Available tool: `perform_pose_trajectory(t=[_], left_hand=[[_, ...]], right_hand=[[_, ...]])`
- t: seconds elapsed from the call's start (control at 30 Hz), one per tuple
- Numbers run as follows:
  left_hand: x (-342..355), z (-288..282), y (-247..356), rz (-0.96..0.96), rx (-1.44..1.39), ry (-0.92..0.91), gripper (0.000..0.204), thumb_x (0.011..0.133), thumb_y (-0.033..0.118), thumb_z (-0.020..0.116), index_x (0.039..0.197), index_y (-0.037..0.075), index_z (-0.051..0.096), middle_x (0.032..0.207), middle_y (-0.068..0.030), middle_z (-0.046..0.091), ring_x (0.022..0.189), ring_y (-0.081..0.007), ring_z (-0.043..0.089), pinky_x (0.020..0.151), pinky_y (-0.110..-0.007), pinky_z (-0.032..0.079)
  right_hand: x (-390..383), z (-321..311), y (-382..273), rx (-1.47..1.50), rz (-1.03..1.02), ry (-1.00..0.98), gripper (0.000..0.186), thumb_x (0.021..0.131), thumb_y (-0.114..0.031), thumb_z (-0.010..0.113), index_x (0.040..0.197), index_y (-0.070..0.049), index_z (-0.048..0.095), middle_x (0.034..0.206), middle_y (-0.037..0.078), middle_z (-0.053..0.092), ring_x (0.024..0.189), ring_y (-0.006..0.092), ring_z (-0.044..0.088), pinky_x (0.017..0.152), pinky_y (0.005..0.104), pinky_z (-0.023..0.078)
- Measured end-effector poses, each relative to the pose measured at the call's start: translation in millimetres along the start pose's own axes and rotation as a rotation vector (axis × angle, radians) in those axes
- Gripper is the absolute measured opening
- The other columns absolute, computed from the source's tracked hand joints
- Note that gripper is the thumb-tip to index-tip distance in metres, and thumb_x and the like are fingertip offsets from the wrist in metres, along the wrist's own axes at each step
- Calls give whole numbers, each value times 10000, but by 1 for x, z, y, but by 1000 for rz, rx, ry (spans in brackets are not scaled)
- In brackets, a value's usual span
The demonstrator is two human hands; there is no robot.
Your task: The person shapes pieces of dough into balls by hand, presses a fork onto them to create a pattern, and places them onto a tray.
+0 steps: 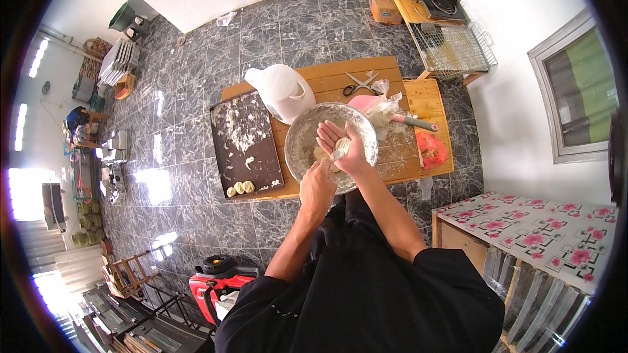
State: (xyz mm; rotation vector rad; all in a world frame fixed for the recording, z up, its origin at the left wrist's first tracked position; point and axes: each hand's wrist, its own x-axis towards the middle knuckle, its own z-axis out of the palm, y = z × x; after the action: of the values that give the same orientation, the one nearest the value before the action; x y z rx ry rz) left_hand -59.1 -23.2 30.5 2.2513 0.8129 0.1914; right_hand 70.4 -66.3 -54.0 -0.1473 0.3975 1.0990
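Observation:
Palm up over a floury metal bowl (296,145), my right hand (354,157) cradles a pale ridged dough piece (342,145), its fingers stretched out and its thumb beside the dough. My left hand (316,189) is closed around a small shiny tool (336,155), whose tip touches or nearly touches the dough; its exact kind is too small to tell. Some dough lies low in the bowl, partly hidden by my hands. To the left, a dark tray (243,150) dusted with flour carries several shaped dough pieces (240,187) at its near edge.
A white plastic jug (282,91) stands behind the bowl on the wooden table (340,75). Scissors (360,84), a plastic bag (383,111), a grey-and-pink handled utensil (418,123) and a red plastic bag (431,150) lie to the right. A red machine (219,287) sits on the floor at lower left.

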Motion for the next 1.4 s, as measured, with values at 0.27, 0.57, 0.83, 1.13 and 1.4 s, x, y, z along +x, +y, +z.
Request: perform_pose_trajectory(t=[0.27,0.57,0.83,1.13,1.4], left_hand=[[-1,-5,4,-31,48,-49,147,850,85,536,958,28,619,896,-203,642,857,-432,614,726,-491,481],[-2,-9,5,-20,59,-48,146,843,81,548,965,29,609,894,-199,640,843,-432,620,705,-498,484],[-3,-7,0,-13,90,-62,144,826,75,561,956,33,606,893,-195,643,841,-424,631,705,-495,499],[-4,-9,-3,-21,102,-68,175,813,64,562,980,44,611,913,-194,642,848,-423,631,710,-494,498],[-3,-12,-3,-29,137,-73,210,795,46,560,997,52,615,913,-189,642,848,-422,631,707,-494,497]], right_hand=[[0,0,1,-7,32,-34,563,1026,-410,329,1332,40,473,1335,189,537,1255,306,507,1103,448,381],[-2,6,5,-11,49,-37,583,1028,-418,305,1363,41,436,1372,198,501,1287,318,475,1118,459,355],[-4,7,7,-32,37,-26,575,1027,-411,317,1357,45,437,1374,199,498,1279,314,482,1119,457,354],[-1,5,10,-76,59,-67,598,1029,-437,286,1373,32,424,1377,186,499,1285,304,477,1123,460,343],[3,5,12,-107,96,-119,626,1030,-459,237,1383,26,416,1393,174,491,1282,293,483,1112,459,348]])
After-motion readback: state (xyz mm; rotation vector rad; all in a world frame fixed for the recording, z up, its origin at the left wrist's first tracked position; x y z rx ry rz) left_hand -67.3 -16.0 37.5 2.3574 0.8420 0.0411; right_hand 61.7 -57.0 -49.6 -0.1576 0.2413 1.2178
